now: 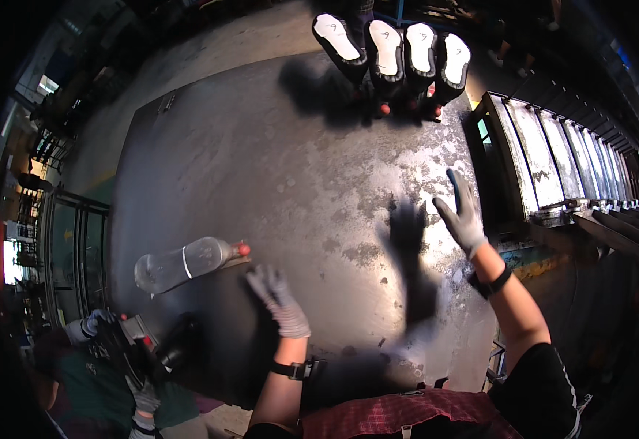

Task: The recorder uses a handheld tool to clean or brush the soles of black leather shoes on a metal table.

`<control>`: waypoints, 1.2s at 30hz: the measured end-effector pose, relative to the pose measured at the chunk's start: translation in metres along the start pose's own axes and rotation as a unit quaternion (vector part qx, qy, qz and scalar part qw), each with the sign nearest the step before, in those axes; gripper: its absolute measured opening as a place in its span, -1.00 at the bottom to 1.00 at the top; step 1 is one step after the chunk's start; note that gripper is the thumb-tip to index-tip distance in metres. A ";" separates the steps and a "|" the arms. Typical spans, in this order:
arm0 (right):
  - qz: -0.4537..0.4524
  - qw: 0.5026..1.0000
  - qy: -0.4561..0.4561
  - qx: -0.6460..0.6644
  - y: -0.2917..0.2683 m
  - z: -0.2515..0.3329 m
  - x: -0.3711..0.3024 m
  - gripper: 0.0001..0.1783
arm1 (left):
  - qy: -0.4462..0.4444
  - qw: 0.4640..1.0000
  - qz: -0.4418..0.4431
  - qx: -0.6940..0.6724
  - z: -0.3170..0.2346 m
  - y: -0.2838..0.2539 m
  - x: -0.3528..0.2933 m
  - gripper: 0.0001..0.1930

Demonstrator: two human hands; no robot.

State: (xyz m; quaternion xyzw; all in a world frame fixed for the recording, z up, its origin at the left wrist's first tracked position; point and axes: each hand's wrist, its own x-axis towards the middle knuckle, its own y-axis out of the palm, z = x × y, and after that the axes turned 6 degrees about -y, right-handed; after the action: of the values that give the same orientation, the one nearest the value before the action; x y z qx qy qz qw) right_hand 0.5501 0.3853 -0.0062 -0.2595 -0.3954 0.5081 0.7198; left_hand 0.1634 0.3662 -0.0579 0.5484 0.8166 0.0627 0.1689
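Note:
My left hand (279, 298), in a light grey glove, hovers over the dark metal table (319, 157) with its fingers apart and nothing in them. A clear plastic bottle (188, 265) with a red cap lies on its side just beyond its fingertips to the left. My right hand (463, 222), gloved too, is held over the table's right side. Its thumb and fingers are spread, and it holds nothing. Several black shoe uppers (386, 51) with white insoles facing up stand in a row at the table's far edge. Small red parts show beneath them.
At lower left a co-worker in a green top (92, 388) holds a black shoe upper (125, 351) in gloved hands. Another dark shoe-like piece (179, 344) is beside it. A rack or conveyor of pale metal slats (546, 154) runs along the table's right side.

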 end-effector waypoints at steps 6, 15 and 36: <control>0.069 0.871 0.290 0.389 -0.006 0.078 -0.230 -0.35 | -0.071 0.961 -0.064 -0.261 -0.132 -0.121 0.120 -0.22; 0.132 0.990 0.000 0.053 -0.043 0.207 -0.241 -0.16 | -0.206 0.951 0.119 -0.199 -0.050 -0.047 0.007 -0.14; 0.046 0.956 0.289 0.003 -0.134 0.212 -0.468 0.07 | -0.552 0.560 0.602 0.136 0.039 -0.008 -0.308 -0.19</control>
State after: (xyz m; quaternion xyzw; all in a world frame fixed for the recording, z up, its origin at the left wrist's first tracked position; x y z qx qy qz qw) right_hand 0.3640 -0.1056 0.0716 -0.4110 -0.1564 0.4456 0.7798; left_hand 0.2750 0.0770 -0.0329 0.8568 0.0423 -0.2773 0.4328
